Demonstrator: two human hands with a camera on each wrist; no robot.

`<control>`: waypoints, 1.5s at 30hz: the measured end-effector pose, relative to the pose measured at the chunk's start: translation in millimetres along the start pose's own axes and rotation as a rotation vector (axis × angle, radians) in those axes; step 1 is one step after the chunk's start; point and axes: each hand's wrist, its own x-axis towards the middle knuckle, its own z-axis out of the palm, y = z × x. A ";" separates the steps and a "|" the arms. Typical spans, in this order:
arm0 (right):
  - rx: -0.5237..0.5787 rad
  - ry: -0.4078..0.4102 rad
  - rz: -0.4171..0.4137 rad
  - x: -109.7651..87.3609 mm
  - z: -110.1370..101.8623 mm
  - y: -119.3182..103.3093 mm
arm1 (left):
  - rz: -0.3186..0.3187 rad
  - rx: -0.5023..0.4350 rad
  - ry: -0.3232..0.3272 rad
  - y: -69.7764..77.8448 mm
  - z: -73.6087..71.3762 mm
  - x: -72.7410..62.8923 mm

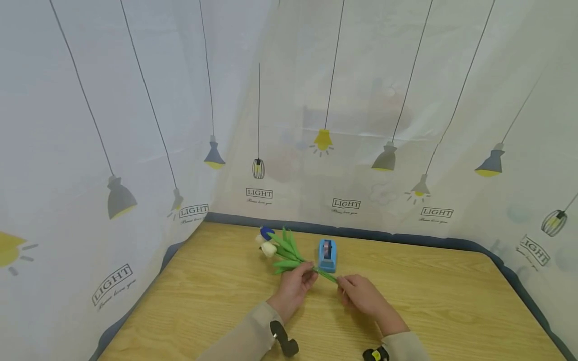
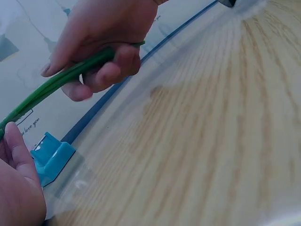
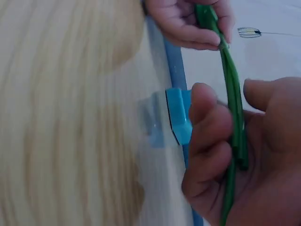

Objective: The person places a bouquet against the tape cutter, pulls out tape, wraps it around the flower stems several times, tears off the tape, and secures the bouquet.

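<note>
A small bunch of tulips with white heads (image 1: pixel 268 249), one blue head (image 1: pixel 267 232) and green leaves (image 1: pixel 285 246) slants across the middle of the head view. My left hand (image 1: pixel 293 288) pinches the bunch just below the leaves. Lower down, my right hand (image 1: pixel 363 296) holds the stem ends. The right wrist view shows several green stems (image 3: pixel 230 84) lying across that palm, fingers curled around them. Just behind the stems, a blue tape dispenser (image 1: pixel 327 264) stands on the table; it shows beside the left hand (image 2: pixel 21 188) in the left wrist view.
The wooden table (image 1: pixel 433 286) reaches back to a pale curtain (image 1: pixel 289 110) printed with hanging lamps. A dark blue border (image 1: pixel 361 233) of the curtain runs along the table's back and sides. Black straps (image 1: pixel 284 340) circle the sleeved wrists.
</note>
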 end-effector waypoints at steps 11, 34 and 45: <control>0.299 -0.149 0.243 -4.6 -6.4 -4.6 | 0.018 0.031 0.005 -0.5 0.3 -1.1; -0.276 0.115 -0.115 3.0 2.2 -1.1 | 0.053 0.032 0.074 -0.4 1.0 -0.4; -0.300 0.175 -0.029 0.6 7.1 -6.0 | 0.059 0.045 0.098 -1.6 1.7 0.4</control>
